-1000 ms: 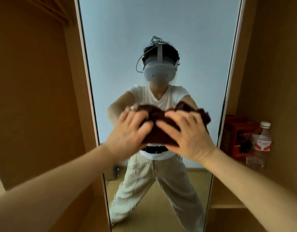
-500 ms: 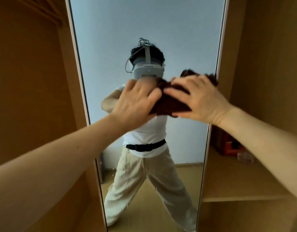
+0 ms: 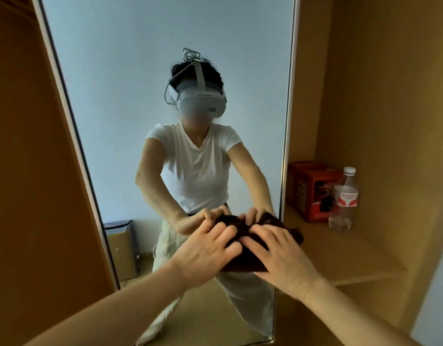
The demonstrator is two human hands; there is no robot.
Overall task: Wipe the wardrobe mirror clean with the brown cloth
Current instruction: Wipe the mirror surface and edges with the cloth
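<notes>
The tall wardrobe mirror (image 3: pixel 130 96) fills the middle of the view and reflects a person in a white T-shirt. A bunched brown cloth (image 3: pixel 243 262) lies against the lower part of the glass, close to the mirror's right edge. My left hand (image 3: pixel 205 253) presses on the cloth's left half with spread fingers. My right hand (image 3: pixel 283 258) presses on its right half in the same way. The hands hide most of the cloth; its right end (image 3: pixel 295 236) sticks out past my right fingers.
A wooden shelf (image 3: pixel 345 255) runs right of the mirror, carrying a red box (image 3: pixel 312 193) and a clear plastic bottle (image 3: pixel 344 198). A brown wardrobe panel (image 3: pixel 28 171) stands on the left. The mirror reflects a cardboard box (image 3: pixel 120 245) on the floor.
Both hands rose with the cloth to head height half a second ago, then dropped down the glass to hip height of the reflection.
</notes>
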